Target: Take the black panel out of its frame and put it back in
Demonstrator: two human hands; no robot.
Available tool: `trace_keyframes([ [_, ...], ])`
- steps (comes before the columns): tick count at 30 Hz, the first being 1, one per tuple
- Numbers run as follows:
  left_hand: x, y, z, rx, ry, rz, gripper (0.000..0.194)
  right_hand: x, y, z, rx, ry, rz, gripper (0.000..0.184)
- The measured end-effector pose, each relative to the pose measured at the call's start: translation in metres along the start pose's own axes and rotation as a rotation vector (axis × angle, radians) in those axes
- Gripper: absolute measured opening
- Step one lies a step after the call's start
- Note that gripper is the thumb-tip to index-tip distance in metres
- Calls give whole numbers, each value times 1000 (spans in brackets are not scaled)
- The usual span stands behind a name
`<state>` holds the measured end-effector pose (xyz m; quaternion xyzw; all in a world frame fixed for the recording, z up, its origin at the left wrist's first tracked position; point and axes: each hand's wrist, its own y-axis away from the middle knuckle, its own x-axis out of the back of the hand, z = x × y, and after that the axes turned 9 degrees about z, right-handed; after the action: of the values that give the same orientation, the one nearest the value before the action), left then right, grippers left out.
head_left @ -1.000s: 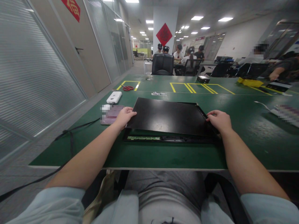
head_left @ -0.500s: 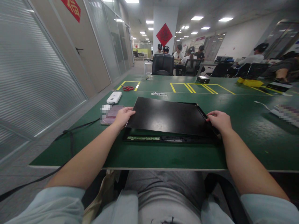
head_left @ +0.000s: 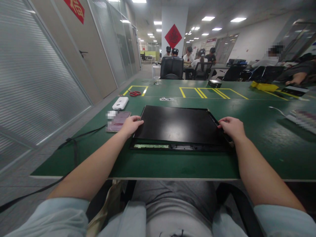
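Observation:
A glossy black sheet, which looks like a display panel (head_left: 172,125), lies over a shallow black frame (head_left: 197,147). Along the frame's near side a narrow green circuit board (head_left: 151,146) shows beyond the panel's edge. My left hand (head_left: 131,126) is closed on the panel's left edge, thumb on top and fingers at the side. On the opposite side, my right hand (head_left: 232,127) pinches the frame's right rim beside the panel; its fingertips are partly hidden. The panel sits slightly askew to the frame, and I cannot tell whether its left side touches it.
A phone (head_left: 118,121) and a white power bank (head_left: 120,103) lie left of the panel on the green table (head_left: 177,166). Red-handled scissors (head_left: 135,93) and small white scraps (head_left: 168,98) are farther back. A white cable (head_left: 277,111) is at right. People sit beyond the black chair (head_left: 172,68).
The panel's left side has come down closer to the frame, with my left hand still on it. My right hand stays in place.

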<state>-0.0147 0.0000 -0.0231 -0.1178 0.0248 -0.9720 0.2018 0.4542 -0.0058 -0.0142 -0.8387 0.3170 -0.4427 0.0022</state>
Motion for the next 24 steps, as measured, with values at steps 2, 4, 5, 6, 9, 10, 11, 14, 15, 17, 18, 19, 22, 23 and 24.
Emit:
trace_keyframes([
  [2,0,0,-1,-73,-107,-35,18,0,0,0,4,1,4,22],
  [4,1,-1,-3,-148,-176,-69,12,0,0,0,6,6,8,22],
  [5,1,-1,-4,-180,-194,-80,11,0,0,0,6,7,8,22],
  [6,1,-2,-5,-206,-205,-85,11,0,0,0,4,6,6,22],
  [9,2,-5,-7,-246,-215,-92,12,0,0,1,1,0,7,23],
  [10,2,-6,-8,-251,-214,-94,12,0,0,1,-1,-2,7,23],
  [11,2,-6,-8,-244,-209,-93,13,0,-1,1,1,-1,7,23],
  [14,0,-5,-7,-171,-146,-79,16,-1,-2,2,11,14,3,23],
  [15,0,-4,-6,-137,-110,-73,18,-1,-2,3,13,20,2,23],
  [17,0,-2,-4,-87,-43,-61,21,0,-1,3,16,21,4,24],
  [18,-1,-1,-3,-74,-20,-54,23,0,-1,3,13,17,6,24],
  [19,0,0,-3,-65,-10,-49,24,1,0,2,11,12,6,24],
  [22,0,-1,-4,-64,-43,-52,27,2,2,0,-1,-6,2,23],
  [23,0,-2,-5,-70,-67,-56,26,2,2,-1,-3,-12,3,23],
  [24,0,-3,-7,-79,-90,-59,26,3,3,-2,-6,-18,4,23],
])
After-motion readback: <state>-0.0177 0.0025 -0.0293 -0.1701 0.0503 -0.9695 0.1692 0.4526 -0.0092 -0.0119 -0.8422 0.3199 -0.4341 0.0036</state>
